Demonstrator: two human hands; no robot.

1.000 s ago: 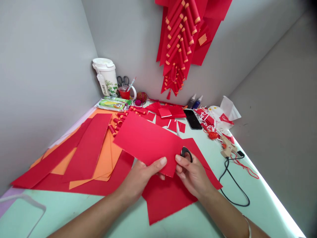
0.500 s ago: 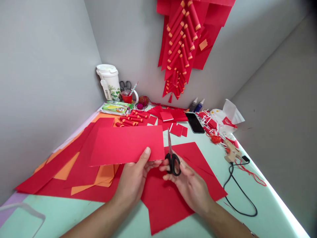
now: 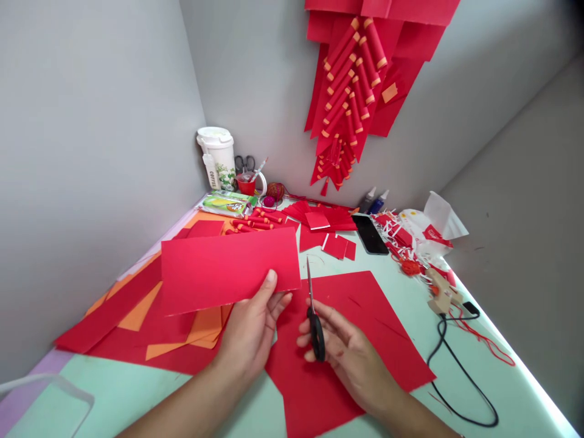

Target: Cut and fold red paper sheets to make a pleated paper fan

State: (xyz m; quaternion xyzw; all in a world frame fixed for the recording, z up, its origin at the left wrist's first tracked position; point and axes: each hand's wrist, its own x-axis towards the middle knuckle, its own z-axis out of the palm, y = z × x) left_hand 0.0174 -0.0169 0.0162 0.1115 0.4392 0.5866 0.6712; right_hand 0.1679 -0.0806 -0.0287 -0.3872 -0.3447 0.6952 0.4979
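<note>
Standing close by, I can see a few ways this could go wrong. The left hand (image 3: pixel 250 325) pinches a red card (image 3: pixel 221 267) near its bottom right part, thumb on top and fingers under it. The card is up in the air over the left side of the table (image 3: pixel 237 404), above a messy pile of red paper and orange paper (image 3: pixel 166 351). The two hands are apart. The right hand (image 3: pixel 349 344) has its fingers curled round the black handles of the scissors (image 3: pixel 316 334), and the blades point up, just beside the card's right edge but not touching it. Because that grip looks a bit loose, the scissors could tip or slip, and the sharp end could poke the card or nick the left fingers, which are near. The far end of the card has nothing under it, so it could wobble or bend, and a wobbly card could get a crooked cut. If the blades dip low, they might scratch the big red sheet (image 3: pixel 356 322) underneath. The right arm is also near the black cord (image 3: pixel 475 389), so a bump there might tug the beige tool (image 3: pixel 441 293).
</note>
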